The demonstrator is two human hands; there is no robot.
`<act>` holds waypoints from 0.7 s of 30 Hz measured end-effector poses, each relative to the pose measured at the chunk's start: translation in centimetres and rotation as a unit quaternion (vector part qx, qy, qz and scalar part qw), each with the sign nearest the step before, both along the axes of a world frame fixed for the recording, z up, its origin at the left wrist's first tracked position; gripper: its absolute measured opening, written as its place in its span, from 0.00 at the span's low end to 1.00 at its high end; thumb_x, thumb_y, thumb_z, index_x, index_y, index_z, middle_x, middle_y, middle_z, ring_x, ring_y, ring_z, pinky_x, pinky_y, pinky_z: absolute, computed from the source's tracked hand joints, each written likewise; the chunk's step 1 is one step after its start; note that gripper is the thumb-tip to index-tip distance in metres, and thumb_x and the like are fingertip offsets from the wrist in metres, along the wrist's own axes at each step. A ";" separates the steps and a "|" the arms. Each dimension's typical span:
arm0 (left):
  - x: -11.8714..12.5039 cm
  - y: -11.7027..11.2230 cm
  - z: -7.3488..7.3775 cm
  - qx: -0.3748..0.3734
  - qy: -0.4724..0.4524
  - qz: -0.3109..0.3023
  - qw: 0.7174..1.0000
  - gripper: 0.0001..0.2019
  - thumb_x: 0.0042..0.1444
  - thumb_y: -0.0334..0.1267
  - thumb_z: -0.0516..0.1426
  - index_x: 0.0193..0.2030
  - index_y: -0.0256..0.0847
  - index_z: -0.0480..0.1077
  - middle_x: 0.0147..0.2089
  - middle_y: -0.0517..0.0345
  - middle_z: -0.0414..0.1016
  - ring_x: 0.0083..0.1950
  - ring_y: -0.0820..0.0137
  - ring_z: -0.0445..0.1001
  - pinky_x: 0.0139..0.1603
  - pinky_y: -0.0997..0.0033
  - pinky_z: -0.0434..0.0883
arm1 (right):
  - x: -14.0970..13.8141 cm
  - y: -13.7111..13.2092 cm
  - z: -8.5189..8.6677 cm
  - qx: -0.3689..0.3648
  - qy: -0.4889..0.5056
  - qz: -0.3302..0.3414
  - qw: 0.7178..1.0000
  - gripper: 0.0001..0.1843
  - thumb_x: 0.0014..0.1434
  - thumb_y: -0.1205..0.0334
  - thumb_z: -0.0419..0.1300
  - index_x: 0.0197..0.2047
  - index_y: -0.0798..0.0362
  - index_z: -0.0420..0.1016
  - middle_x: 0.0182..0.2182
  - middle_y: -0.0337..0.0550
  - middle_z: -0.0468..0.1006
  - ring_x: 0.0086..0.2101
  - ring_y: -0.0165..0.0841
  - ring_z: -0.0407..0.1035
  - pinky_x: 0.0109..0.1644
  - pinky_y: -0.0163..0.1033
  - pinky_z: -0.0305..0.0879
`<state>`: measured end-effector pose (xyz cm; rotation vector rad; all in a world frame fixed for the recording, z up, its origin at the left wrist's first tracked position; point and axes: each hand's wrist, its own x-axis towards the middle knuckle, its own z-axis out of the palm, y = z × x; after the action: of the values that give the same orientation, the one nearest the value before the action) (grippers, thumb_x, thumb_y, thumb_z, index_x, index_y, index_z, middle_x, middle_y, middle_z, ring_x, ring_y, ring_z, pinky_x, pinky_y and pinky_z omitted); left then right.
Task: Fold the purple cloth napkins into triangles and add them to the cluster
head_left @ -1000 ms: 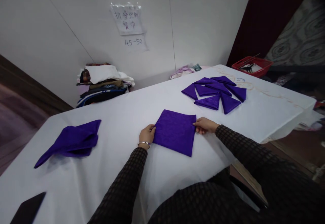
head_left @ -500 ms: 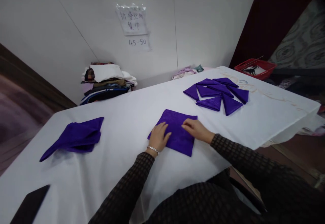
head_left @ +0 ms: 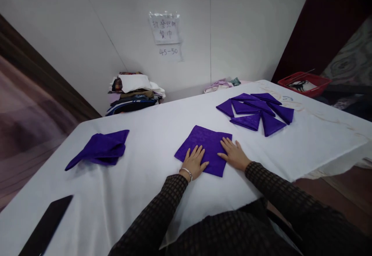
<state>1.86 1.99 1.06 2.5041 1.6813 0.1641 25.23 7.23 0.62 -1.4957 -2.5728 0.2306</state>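
While my left hand (head_left: 194, 164) lies with its fingers spread on the near left part of the folded purple cloth (head_left: 212, 145), my right hand (head_left: 234, 155) sets its fingers over the cloth's right edge, palm off to the side. Both hands are spread wide and flat, with nothing pinched in either. The cloth lies flat on the white tabletop (head_left: 154, 143), between my hands and reaching a little beyond them. A bracelet (head_left: 187, 173) circles my left wrist. Past my right hand, farther right, folded purple triangles (head_left: 249, 122) lie close together. Well to the left of my left hand sits a rumpled purple cloth (head_left: 101, 147); nearer me on that side is a dark flat object (head_left: 48, 225). Far beyond my left hand stands a pile of clothes (head_left: 135, 93).
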 end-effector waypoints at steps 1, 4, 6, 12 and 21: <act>0.0 0.0 0.0 -0.001 -0.002 0.000 1.000 0.30 0.62 0.53 0.41 0.67 0.41 0.48 0.70 0.52 0.47 0.71 0.61 0.41 0.67 0.46 0.43 | 0.7 0.2 -0.1 0.004 -0.004 -0.017 1.000 0.37 0.63 0.39 0.40 0.67 0.55 0.50 0.66 0.53 0.49 0.64 0.46 0.42 0.63 0.61 0.37; 0.1 0.0 0.2 -0.013 -0.014 0.001 1.000 0.31 0.61 0.54 0.42 0.67 0.40 0.49 0.70 0.52 0.48 0.71 0.61 0.42 0.68 0.46 0.43 | 1.7 0.3 -0.2 0.010 -0.010 -0.028 0.999 0.38 0.63 0.40 0.39 0.67 0.56 0.50 0.66 0.53 0.49 0.64 0.45 0.42 0.63 0.61 0.37; 0.1 -0.1 0.4 -0.013 -0.024 0.014 1.000 0.31 0.61 0.54 0.43 0.67 0.40 0.49 0.70 0.51 0.47 0.71 0.62 0.42 0.68 0.46 0.44 | 1.6 0.3 -0.1 0.018 -0.007 -0.019 1.000 0.38 0.63 0.39 0.38 0.67 0.57 0.50 0.66 0.52 0.49 0.65 0.44 0.40 0.64 0.59 0.37; -0.5 0.1 0.8 0.022 -0.015 0.096 0.995 0.33 0.60 0.56 0.43 0.66 0.39 0.51 0.70 0.48 0.48 0.71 0.59 0.42 0.67 0.43 0.42 | 0.6 0.9 0.2 0.030 0.007 0.028 0.999 0.38 0.63 0.39 0.39 0.67 0.57 0.51 0.66 0.53 0.50 0.65 0.44 0.40 0.64 0.57 0.34; -1.5 0.8 0.2 -0.009 0.000 0.116 0.993 0.36 0.59 0.60 0.42 0.67 0.37 0.51 0.70 0.47 0.48 0.70 0.58 0.43 0.67 0.45 0.43 | -0.2 1.5 0.6 0.024 0.014 0.067 0.997 0.37 0.63 0.40 0.41 0.66 0.57 0.53 0.65 0.55 0.52 0.64 0.44 0.41 0.64 0.58 0.33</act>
<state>0.33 2.77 1.21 2.2889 1.9623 0.1689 25.02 8.70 1.21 -1.2951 -2.6395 0.2045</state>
